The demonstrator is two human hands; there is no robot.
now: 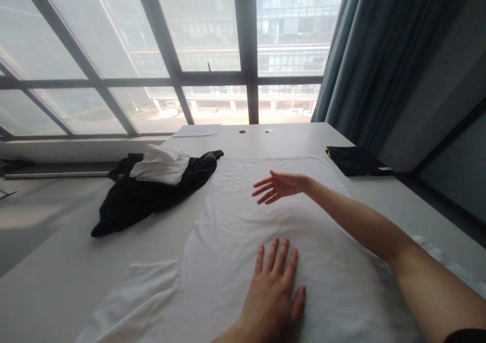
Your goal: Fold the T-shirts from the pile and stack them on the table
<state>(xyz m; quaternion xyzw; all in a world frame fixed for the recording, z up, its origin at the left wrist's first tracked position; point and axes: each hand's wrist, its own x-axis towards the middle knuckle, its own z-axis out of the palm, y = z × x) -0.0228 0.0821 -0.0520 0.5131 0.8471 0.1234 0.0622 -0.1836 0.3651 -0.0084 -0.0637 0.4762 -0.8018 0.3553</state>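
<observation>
A white T-shirt [228, 221] lies spread on the table, its straight hem toward the window. One sleeve [148, 287] reaches out to the left with soft creases; part of the other shows behind my right forearm. My left hand [271, 287] rests palm down on the near half of the shirt, fingers spread. Farther forward, my right hand [281, 185] hovers over the shirt's far half with its fingers apart and nothing in them. Light wrinkles run along the shirt's left side. The collar is not visible.
Black clothing [152, 198] lies heaped at the left, with a crumpled white cloth [161, 164] on top. A folded black garment [359, 160] sits at the right edge of the white table [296, 140]. Paper sheets [197, 130] lie at the back, near the window. A curtain [364, 59] hangs at right.
</observation>
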